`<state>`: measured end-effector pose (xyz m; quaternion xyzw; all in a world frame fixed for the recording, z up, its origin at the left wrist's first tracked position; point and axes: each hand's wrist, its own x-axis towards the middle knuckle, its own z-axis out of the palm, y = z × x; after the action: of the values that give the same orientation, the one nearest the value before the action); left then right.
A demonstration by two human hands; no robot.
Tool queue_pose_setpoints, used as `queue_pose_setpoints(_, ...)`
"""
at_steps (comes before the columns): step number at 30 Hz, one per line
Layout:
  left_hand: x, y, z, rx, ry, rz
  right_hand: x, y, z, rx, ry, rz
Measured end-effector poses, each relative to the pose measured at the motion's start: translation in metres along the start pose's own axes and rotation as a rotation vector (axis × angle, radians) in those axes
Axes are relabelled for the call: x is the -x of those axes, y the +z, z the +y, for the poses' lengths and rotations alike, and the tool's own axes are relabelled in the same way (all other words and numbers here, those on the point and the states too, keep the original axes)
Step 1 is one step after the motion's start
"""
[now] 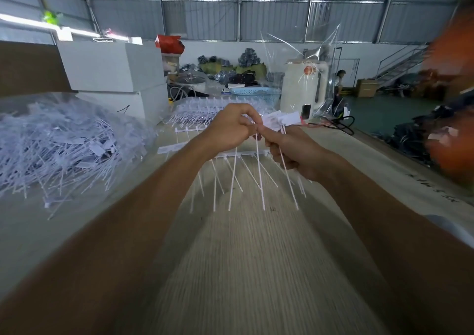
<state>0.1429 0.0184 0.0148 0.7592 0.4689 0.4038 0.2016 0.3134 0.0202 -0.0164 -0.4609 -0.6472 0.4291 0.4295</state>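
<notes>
Nearest me is the table. Over it a strip of white ties fans toward the camera, just under both hands; whether it rests on the wood or hangs, I can't tell. The left hand has its fingertips pinched on the top of one tie. The right hand is curled round a bundle of loose ties, with their tags sticking out above the fist and the forefinger stretched toward the left hand.

To do this well I'd set the pinch close to the tie's head and pull straight so it comes off clean. Then I'd lay it in with the bundle, tags level.

Further left lies a pile of ties. Beyond are more strips, boxes and a basket.
</notes>
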Motion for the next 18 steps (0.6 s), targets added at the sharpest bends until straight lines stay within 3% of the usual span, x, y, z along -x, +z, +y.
queue_pose_setpoints(7, -0.002, 0.007, -0.003, -0.061, -0.007, 0.045, 0.0, 0.001, -0.007, -0.264, -0.077, -0.015)
queue_pose_setpoints(10, -0.002, 0.01, -0.001, 0.052, -0.036, 0.052, 0.002, 0.005, -0.011, -0.316, -0.116, -0.013)
queue_pose_setpoints(14, -0.004, 0.005, 0.004, 0.235, -0.121, 0.098, 0.005, 0.009, -0.012, -0.155, -0.211, -0.004)
queue_pose_setpoints(18, -0.005, 0.001, 0.006, 0.237, -0.213, 0.064, 0.012, 0.014, -0.008, 0.036, -0.328, 0.073)
